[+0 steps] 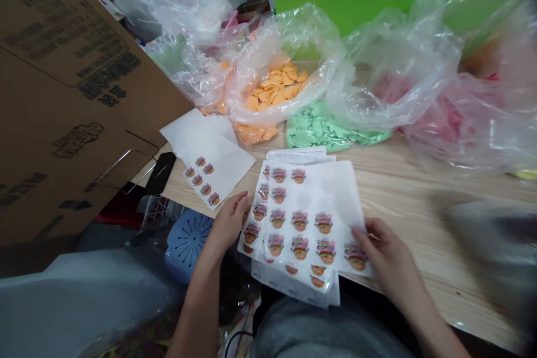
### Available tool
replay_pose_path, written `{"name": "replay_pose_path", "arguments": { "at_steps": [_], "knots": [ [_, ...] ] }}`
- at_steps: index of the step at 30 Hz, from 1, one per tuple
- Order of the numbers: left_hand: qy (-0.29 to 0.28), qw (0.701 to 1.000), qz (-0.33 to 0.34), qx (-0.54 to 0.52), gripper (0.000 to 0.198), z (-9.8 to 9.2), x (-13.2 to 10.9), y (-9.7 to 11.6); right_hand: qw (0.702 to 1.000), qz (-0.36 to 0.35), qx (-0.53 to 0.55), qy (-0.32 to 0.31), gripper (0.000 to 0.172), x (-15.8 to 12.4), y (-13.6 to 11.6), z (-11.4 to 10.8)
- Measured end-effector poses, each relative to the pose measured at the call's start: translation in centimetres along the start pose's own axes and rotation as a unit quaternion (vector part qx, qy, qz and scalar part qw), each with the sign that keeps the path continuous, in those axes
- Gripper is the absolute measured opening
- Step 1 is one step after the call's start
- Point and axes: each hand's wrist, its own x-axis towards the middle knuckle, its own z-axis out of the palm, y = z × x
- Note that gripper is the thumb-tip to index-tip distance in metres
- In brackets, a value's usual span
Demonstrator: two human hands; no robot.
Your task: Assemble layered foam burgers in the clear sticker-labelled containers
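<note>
**Sticker sheets** (302,224): loose white stack, fanned, lying at the near edge of the worktop (423,218) and overhanging it. Stickers: cartoon emblems with red lettering, too small to read.

**Right hand** (388,251): fingers (369,235) closed on the stack's right edge.

**Left hand** (229,222): fingers (239,204) loosely curled, touching the stack's left edge, not gripping.

**Also present:** single sticker sheet (213,170), left of the stack, six matching stickers; plain white sheet (195,131) beyond it. Far side: clear plastic bags (289,61) of flat orange pieces, mint-green pile (321,128). Far left: brown cardboard carton (71,106), dark print, illegible. Below left: perforated blue plastic stool (187,243).
</note>
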Motion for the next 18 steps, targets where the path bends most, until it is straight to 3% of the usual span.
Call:
{"name": "replay_pose_path", "arguments": {
  "at_steps": [2,5,9,15,18],
  "knots": [
    [0.017,0.999,0.046,0.025,0.034,-0.1,-0.4,-0.4,0.997,0.012,0.048,0.061,0.016,0.3,-0.1,-1.6],
    [-0.004,0.990,0.128,0.066,0.024,0.1,-1.1,-0.2,0.981,0.034,0.152,0.112,0.019,0.8,0.1,-3.4],
    [-0.033,0.974,0.187,0.124,0.020,0.8,-1.7,0.4,0.955,0.042,0.260,0.141,0.025,0.9,0.3,-3.6],
    [-0.049,0.953,0.236,0.181,0.011,0.8,-0.9,0.7,0.968,0.072,0.235,0.052,0.026,-0.1,-0.2,-1.7],
    [-0.031,0.949,0.251,0.190,0.012,0.7,-0.2,0.8,0.962,0.083,0.257,0.033,0.027,-0.4,-0.4,-0.9]
  ]
}}
